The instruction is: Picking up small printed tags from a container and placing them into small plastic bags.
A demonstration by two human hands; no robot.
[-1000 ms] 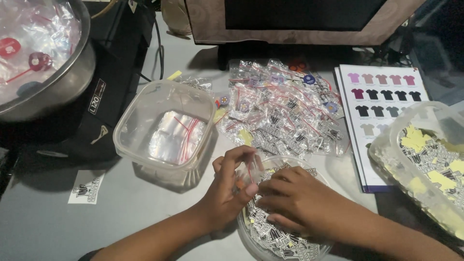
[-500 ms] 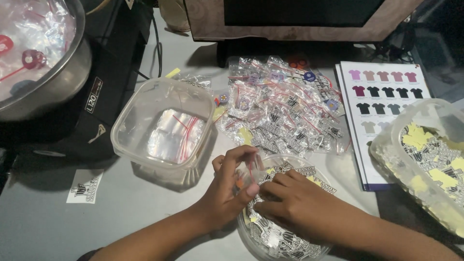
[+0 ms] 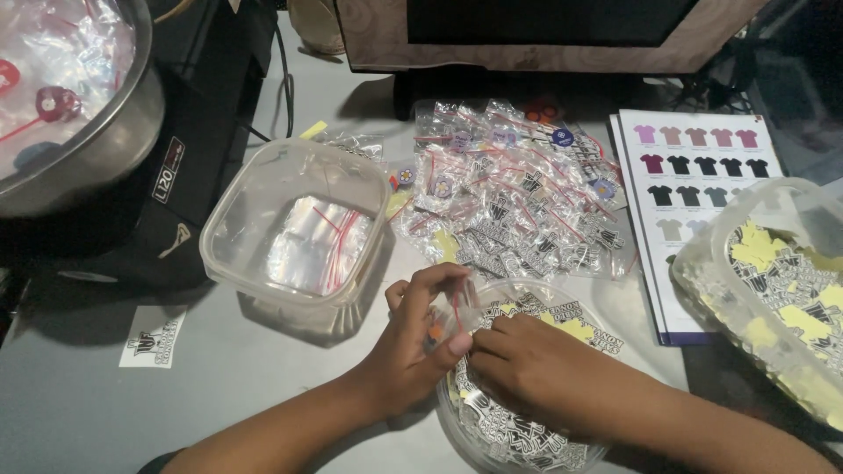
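My left hand (image 3: 413, 338) pinches a small clear zip bag (image 3: 458, 309) with a red strip, held over a round clear bowl (image 3: 527, 439) full of black-and-white stickers. My right hand (image 3: 531, 360) meets it from the right, fingertips at the same small bag, resting on the stickers in the bowl. Just beyond my hands lies a heap of filled small bags (image 3: 514, 206) on the grey table.
A square clear tub (image 3: 237, 254) with empty zip bags stands at the left. A second tub (image 3: 702, 272) of stickers sits at the right beside a shirt colour chart (image 3: 694, 167). A metal bowl (image 3: 123, 140) rests on a black device (image 3: 189, 167). A loose sticker (image 3: 151, 338) lies on the table.
My hands stay together over the round bowl, working the small bag; they have shifted only slightly. Nothing else moved.
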